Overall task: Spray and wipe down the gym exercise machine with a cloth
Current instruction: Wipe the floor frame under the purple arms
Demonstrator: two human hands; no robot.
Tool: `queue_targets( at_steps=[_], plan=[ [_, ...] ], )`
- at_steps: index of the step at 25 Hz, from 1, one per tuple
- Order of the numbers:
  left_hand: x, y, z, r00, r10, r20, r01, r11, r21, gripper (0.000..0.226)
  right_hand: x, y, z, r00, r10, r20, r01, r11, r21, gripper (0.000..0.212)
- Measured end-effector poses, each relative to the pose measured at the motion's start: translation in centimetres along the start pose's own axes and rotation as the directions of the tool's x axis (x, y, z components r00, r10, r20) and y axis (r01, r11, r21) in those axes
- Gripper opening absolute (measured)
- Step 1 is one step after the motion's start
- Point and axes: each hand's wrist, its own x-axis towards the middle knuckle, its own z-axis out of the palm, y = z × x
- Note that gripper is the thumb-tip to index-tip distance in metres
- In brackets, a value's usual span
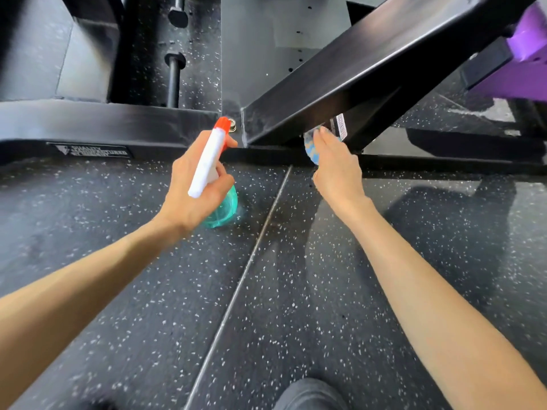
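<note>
My left hand (195, 184) grips a spray bottle (211, 161) with a white head, a red nozzle and a teal body; the nozzle points at the joint of the black machine frame (340, 81). My right hand (334, 161) presses a blue-and-cream cloth (310, 146) against the underside of the slanted black beam, near a white label (341, 125). Most of the cloth is hidden behind my fingers. A low black base bar (103, 125) of the machine runs across the floor to the left.
Speckled black rubber floor (177, 291) with a seam running diagonally between my arms. A purple machine part (527, 54) sits at the upper right. Black posts (174, 75) stand behind the base bar. My dark-clad leg (307, 395) shows at the bottom edge.
</note>
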Motion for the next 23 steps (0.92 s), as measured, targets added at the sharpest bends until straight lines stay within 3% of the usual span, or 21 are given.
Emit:
queue_targets(
  at_steps=[2, 3, 6, 7, 8, 9, 11, 13, 15, 17, 20, 21, 23],
  plan=[
    [0.1, 0.0, 0.0, 1.0, 0.012, -0.011, -0.012, 1.0, 0.01, 0.046, 1.6, -0.8, -0.2, 0.992, 0.126, -0.005, -0.126, 0.992, -0.012, 0.057],
    [0.1, -0.1, 0.2, 1.0, 0.018, -0.022, -0.018, 1.0, 0.015, 0.045, 1.8, -1.8, 0.1, 0.993, 0.115, -0.026, -0.115, 0.993, 0.017, 0.055],
    [-0.1, 0.1, 0.0, 0.999, 0.044, -0.025, -0.043, 0.998, 0.04, 0.042, -2.3, -2.0, 1.5, 0.992, -0.084, -0.094, 0.103, 0.969, 0.225, 0.062],
    [-0.3, 0.1, -0.2, 0.999, 0.049, -0.024, -0.048, 0.998, 0.044, 0.043, -4.4, -0.7, 1.6, 0.991, -0.037, -0.132, 0.086, 0.919, 0.384, 0.059],
    [-0.5, 0.0, -0.5, 0.998, 0.052, -0.019, -0.051, 0.998, 0.042, 0.043, -5.9, 0.6, 1.4, 0.977, 0.126, -0.172, -0.015, 0.847, 0.532, 0.052],
    [-0.7, 0.1, -0.7, 0.999, 0.049, -0.015, -0.049, 0.998, 0.039, 0.044, -5.7, 2.2, 2.1, 0.915, 0.364, -0.176, -0.163, 0.731, 0.663, 0.045],
    [-1.3, 0.1, -1.6, 0.999, 0.027, -0.019, -0.026, 0.998, 0.062, 0.045, -3.1, 2.3, 2.8, 0.737, 0.676, -0.022, -0.364, 0.423, 0.83, 0.04],
    [-2.0, -0.1, -2.8, 1.0, -0.002, -0.011, 0.003, 0.996, 0.093, 0.047, 0.0, -0.1, 3.8, 0.657, 0.735, 0.166, -0.409, 0.163, 0.898, 0.046],
    [-2.7, -0.5, -4.2, 1.0, -0.024, -0.015, 0.026, 0.993, 0.116, 0.048, 1.0, -4.8, 4.0, 0.668, 0.706, 0.233, -0.388, 0.064, 0.919, 0.051],
    [-3.3, -1.0, -5.6, 0.998, -0.036, -0.046, 0.042, 0.99, 0.137, 0.049, 0.2, -9.2, 4.3, 0.735, 0.638, 0.229, -0.407, 0.145, 0.902, 0.044],
    [-3.9, -1.7, -6.2, 0.996, 0.001, -0.089, 0.015, 0.984, 0.177, 0.047, -1.8, -13.7, 4.5, 0.809, 0.529, 0.258, -0.403, 0.178, 0.898, 0.035],
    [-4.2, -1.9, -6.5, 0.994, 0.01, -0.112, 0.012, 0.983, 0.186, 0.047, -2.4, -14.9, 4.8, 0.854, 0.467, 0.231, -0.371, 0.235, 0.898, 0.033],
    [-4.7, -2.6, -7.2, 0.987, 0.016, -0.16, 0.017, 0.978, 0.206, 0.047, -4.5, -16.6, 4.5, 0.971, 0.223, 0.087, -0.183, 0.459, 0.87, 0.042]
  ],
)
